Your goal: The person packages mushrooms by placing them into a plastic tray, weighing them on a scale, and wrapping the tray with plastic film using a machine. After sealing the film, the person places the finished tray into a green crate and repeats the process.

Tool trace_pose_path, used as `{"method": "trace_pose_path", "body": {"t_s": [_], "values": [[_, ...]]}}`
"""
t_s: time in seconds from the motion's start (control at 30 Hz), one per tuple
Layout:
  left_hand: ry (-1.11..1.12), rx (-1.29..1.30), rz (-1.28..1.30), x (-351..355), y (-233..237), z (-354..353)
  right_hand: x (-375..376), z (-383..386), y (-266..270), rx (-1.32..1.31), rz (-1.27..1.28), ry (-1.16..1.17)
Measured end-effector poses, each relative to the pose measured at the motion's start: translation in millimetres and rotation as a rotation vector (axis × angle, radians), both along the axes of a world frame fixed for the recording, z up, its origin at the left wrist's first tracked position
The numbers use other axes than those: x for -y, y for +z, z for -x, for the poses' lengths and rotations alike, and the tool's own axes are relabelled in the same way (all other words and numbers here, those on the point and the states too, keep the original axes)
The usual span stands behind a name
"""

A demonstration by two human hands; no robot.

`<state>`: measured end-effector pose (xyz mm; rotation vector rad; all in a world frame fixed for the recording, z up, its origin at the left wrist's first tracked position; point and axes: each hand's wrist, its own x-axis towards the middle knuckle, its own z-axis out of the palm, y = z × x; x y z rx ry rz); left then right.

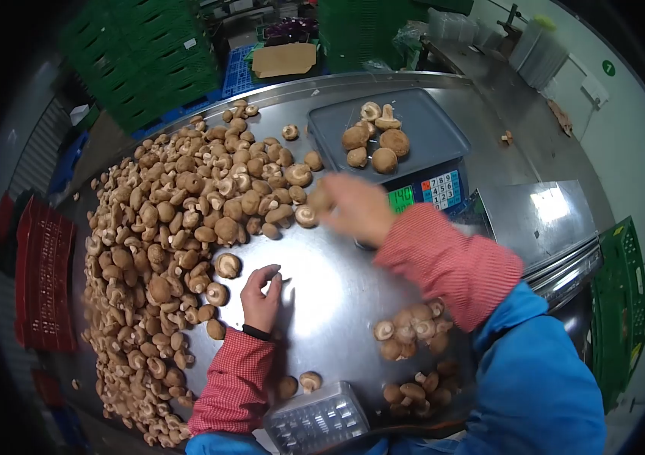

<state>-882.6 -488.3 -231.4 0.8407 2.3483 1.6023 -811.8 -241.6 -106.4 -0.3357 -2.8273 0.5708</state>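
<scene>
My right hand (358, 206), smeared by motion, is closed around a blurred brown mushroom (321, 199) at the right edge of a big mushroom heap (178, 220). Just beyond it stands a digital scale (440, 144) with several mushrooms (385, 159) on its dark platform. My left hand (260, 302) rests near the steel tabletop, thumb and forefinger apart, holding nothing. Left of it lie loose mushrooms (228, 265). A clear plastic tray (319, 417) sits close to my body, two mushrooms (309, 381) beside it.
Two clusters of mushrooms (413, 330) lie at the near right. Stacked metal sheets or trays (542, 220) stand right of the scale, beside a green crate (622, 296). A red crate (46, 277) is at the left; green crates (137, 57) are piled behind the steel table (307, 284).
</scene>
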Motion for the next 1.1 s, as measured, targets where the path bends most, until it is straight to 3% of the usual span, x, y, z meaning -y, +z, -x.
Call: {"method": "trace_pose_path", "body": {"t_s": [0.07, 0.13, 0.23, 0.33, 0.43, 0.53, 0.73, 0.77, 0.87, 0.9, 1.1], "values": [[-0.019, 0.040, -0.038, -13, 5, -1, -42, 2, 23, -0.278, -0.141, -0.167], [-0.072, 0.039, -0.094, -34, 11, -4, -89, 9, 28, -0.364, -0.302, -0.252], [-0.154, -0.018, -0.153, -72, 31, -13, -137, 21, 6, -0.060, -0.432, -0.211], [-0.201, -0.041, -0.136, -96, 57, -20, -149, 19, 18, -0.001, -0.405, -0.253], [-0.203, -0.119, -0.124, -117, 66, -13, -200, 27, 17, -0.168, -0.100, -0.248], [-0.189, -0.231, -0.052, -151, 82, -7, -232, 42, 9, -0.037, -0.145, -0.402], [-0.055, -0.432, 0.467, -216, 91, 9, -279, 56, -42, 0.100, 0.052, -0.194], [-0.016, -0.440, 0.527, -221, 95, 10, -278, 52, -41, 0.127, 0.060, -0.250], [0.017, -0.377, 0.605, -229, 96, 18, -273, 33, -34, 0.194, 0.003, -0.283], [0.035, -0.336, 0.599, -233, 94, 20, -270, 25, -29, 0.225, 0.275, -0.328], [0.020, -0.175, 0.594, -244, 96, 37, -249, -4, -17, 0.191, 0.506, -0.428]]}}
